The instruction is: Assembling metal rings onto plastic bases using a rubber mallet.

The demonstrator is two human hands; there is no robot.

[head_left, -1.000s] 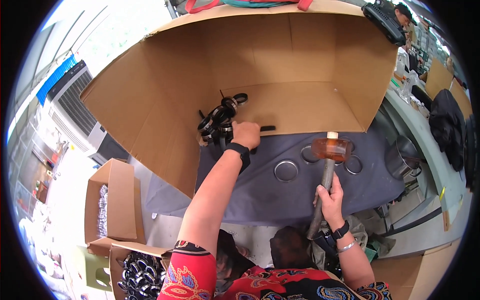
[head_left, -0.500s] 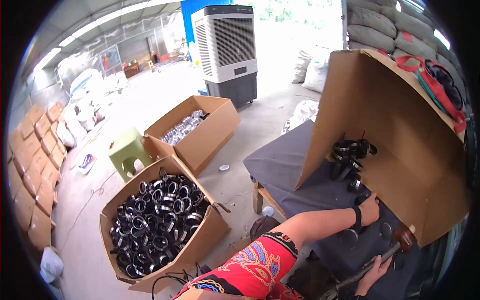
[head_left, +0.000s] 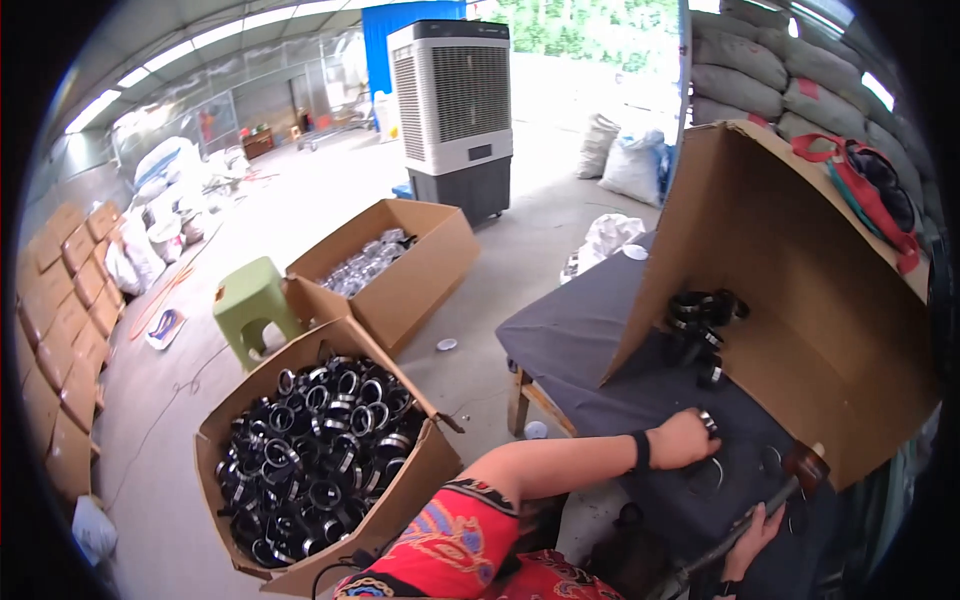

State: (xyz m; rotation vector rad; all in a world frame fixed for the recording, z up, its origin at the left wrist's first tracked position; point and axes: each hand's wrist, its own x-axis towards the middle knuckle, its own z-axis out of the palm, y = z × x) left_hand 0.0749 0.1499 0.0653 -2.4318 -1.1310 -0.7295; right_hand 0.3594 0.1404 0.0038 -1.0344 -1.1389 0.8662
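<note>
My left hand (head_left: 682, 439), a dark band at its wrist, is closed on a small black ring with a silver band (head_left: 709, 425) over the dark-clothed table. My right hand (head_left: 754, 545) is closed round the handle of a mallet (head_left: 806, 470) with a brown head, at the lower right. Beside the mallet head lies a thin ring (head_left: 772, 459), and another thin ring (head_left: 713, 476) lies just below my left hand. A pile of black rings (head_left: 700, 315) sits farther back, at the opening of a large tipped carton (head_left: 830, 350).
An open carton (head_left: 215, 500) full of black rings stands on the floor at left. Behind it are a carton of clear parts (head_left: 430, 250), a green stool (head_left: 250, 290) and an air cooler (head_left: 455, 110). A red bag (head_left: 880, 195) lies on the tipped carton. Stacked cartons (head_left: 60, 310) line the left.
My left hand has drawn back from the ring pile, left and nearer, with a ring in its fingers. My right hand and the mallet have barely moved. The view has tilted slightly.
</note>
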